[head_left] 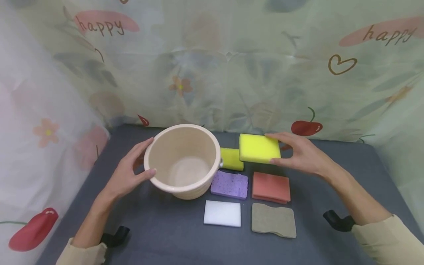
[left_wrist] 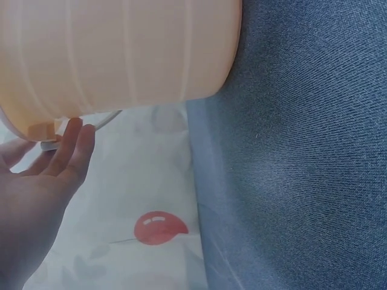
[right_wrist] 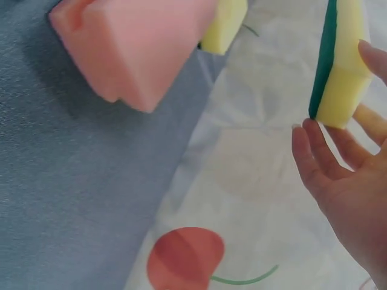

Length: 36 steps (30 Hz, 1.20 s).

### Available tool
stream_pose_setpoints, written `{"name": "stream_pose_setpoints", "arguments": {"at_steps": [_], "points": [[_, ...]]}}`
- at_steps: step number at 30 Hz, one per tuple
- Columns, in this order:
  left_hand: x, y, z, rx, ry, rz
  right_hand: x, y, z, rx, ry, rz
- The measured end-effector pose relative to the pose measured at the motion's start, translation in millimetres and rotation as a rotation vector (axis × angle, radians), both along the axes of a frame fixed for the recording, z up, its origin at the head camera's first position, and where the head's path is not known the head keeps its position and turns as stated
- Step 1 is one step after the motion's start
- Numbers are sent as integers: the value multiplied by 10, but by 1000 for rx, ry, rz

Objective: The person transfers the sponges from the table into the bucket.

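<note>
My left hand grips the rim of a cream bucket at its left side, thumb toward me and fingers behind. The ribbed bucket wall and a bit of pale bail handle show in the left wrist view. Between thumb and fingers, my right hand pinches a bright yellow sponge by its right end, to the right of the bucket. A dark green scouring layer covers one face of that sponge in the right wrist view. Whether the bucket's base touches the cloth I cannot tell.
Beside the bucket lie a yellow-green sponge, partly hidden, and a purple sponge. A salmon-red sponge, a white sponge and a grey-beige wavy-edged sponge lie nearer me on the dark tablecloth. Printed curtains stand behind.
</note>
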<state>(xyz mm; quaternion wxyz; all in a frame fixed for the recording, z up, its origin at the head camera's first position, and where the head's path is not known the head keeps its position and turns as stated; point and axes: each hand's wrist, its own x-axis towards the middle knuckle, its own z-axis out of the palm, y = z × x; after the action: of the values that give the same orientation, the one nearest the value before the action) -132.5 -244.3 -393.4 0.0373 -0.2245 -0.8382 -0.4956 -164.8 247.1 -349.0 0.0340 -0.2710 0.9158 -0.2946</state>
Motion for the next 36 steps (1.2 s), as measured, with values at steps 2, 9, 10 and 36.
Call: {"name": "stream_pose_setpoints", "arguments": {"at_steps": [2,9,10,36], "points": [[-1,-1,7,-5,-6,1,2,-24,41,-2,9,12],[-25,0,16,-41,-28,9,24,-132,154,-18,15,27],[-28,1,18,-45,-30,8,30,-149,170,-22,16,28],[-8,-14,30,-22,-38,-13,28,-847,349,-161,67,101]]}}
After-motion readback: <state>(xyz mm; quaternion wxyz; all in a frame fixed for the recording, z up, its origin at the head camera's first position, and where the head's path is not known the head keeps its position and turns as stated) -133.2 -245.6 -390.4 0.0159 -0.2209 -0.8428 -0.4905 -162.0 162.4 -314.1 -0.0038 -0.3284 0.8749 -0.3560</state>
